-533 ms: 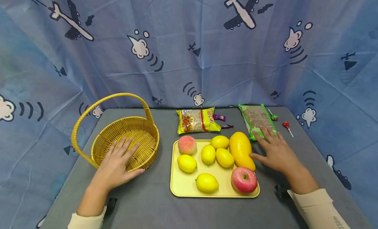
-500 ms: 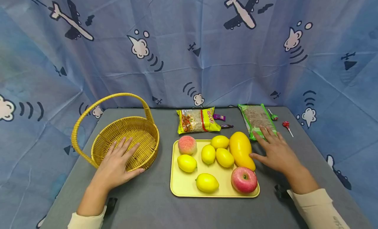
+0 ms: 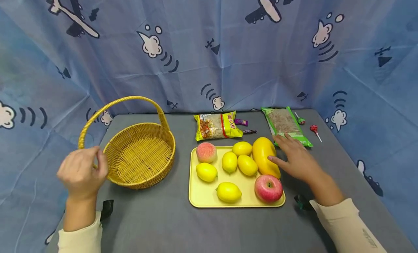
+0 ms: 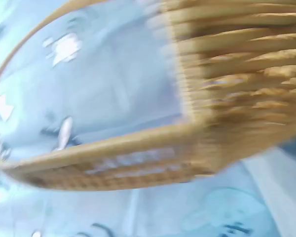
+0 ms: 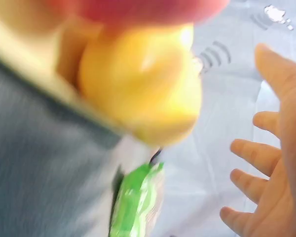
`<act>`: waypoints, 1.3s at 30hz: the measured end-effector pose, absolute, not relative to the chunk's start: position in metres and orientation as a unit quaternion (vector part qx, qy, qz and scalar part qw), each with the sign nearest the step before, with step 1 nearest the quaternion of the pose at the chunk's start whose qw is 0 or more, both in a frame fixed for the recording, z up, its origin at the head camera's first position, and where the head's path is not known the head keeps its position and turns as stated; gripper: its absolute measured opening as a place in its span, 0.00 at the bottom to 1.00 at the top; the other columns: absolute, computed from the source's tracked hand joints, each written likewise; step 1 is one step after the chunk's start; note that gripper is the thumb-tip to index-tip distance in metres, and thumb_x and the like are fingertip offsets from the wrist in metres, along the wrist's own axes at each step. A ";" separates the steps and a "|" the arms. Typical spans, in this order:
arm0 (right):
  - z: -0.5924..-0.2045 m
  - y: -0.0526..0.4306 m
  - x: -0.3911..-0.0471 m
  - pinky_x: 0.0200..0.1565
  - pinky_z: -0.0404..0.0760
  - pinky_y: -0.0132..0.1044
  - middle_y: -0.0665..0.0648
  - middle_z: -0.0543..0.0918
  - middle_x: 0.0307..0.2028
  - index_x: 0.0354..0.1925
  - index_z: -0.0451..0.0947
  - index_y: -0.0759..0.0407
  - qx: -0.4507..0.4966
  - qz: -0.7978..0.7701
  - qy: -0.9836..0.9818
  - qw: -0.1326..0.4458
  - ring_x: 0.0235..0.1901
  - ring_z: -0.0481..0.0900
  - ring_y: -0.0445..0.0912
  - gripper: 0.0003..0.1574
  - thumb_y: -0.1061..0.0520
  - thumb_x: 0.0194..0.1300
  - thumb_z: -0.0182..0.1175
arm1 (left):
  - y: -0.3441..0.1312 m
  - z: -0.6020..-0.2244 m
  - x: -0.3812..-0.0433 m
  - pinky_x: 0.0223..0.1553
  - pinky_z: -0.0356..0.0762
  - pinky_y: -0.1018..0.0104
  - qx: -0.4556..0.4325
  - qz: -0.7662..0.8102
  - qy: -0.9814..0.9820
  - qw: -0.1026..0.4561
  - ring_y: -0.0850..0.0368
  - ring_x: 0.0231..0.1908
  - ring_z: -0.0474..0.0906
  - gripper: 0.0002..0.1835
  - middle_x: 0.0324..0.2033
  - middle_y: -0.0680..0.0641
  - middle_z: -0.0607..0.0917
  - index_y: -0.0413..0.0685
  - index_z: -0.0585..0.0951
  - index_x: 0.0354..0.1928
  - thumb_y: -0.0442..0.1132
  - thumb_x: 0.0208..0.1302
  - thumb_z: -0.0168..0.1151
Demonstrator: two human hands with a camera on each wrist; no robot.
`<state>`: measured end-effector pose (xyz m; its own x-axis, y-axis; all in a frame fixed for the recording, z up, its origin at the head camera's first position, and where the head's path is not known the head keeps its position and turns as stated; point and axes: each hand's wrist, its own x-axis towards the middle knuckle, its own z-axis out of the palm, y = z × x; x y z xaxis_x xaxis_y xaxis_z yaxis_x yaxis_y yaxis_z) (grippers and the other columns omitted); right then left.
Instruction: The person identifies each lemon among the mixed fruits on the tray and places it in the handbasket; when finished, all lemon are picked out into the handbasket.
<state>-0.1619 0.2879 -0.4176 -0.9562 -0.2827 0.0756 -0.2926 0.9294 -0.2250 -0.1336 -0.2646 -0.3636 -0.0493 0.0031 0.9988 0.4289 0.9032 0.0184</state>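
Wicker first: your left hand (image 3: 82, 170) hangs loosely curled beside the basket (image 3: 141, 156), at the foot of its handle (whether it touches is unclear). Your right hand (image 3: 295, 159), fingers spread, has its thumb against the yellow mango (image 3: 263, 159) on the tray (image 3: 204, 200), beside the red apple (image 3: 268, 188) and the green packet (image 3: 286, 125).

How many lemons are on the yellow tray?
5, all on the tray: one at the back, two in the middle, one on the left, one at the front. None looks hidden.
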 end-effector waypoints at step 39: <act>-0.422 0.185 -0.162 0.37 0.76 0.40 0.57 0.67 0.49 0.58 0.67 0.55 0.238 0.056 -0.964 -0.108 0.29 0.72 0.46 0.41 0.43 0.48 0.66 | -0.301 -0.317 -0.121 0.30 0.62 0.77 -0.017 -0.294 -0.917 0.270 0.71 0.32 0.69 0.23 0.33 0.52 0.80 0.56 0.80 0.49 0.40 0.46 0.70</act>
